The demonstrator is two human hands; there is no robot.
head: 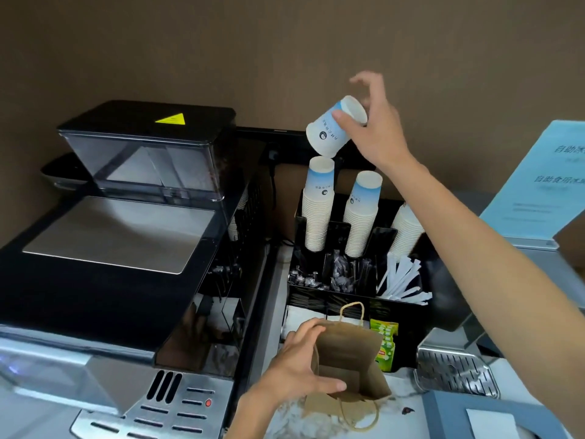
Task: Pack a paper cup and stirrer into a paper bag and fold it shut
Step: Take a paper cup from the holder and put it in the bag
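My right hand (376,128) holds a white-and-blue paper cup (332,129), upside down and tilted, just above the left stack of cups (318,210) in a black organiser (443,299). My left hand (300,365) grips the left rim of a brown paper bag (351,359) with twisted handles. The bag stands open on the counter in front of the organiser. White paper-wrapped stirrers (402,280) fan out in the organiser's right compartment, below my right forearm.
A black coffee machine (120,236) with a bean hopper fills the left side. Two more cup stacks (361,213) stand in the organiser, with green tea packets (386,343) at its front. A metal drip tray (456,375) and a blue sign (544,182) are at the right.
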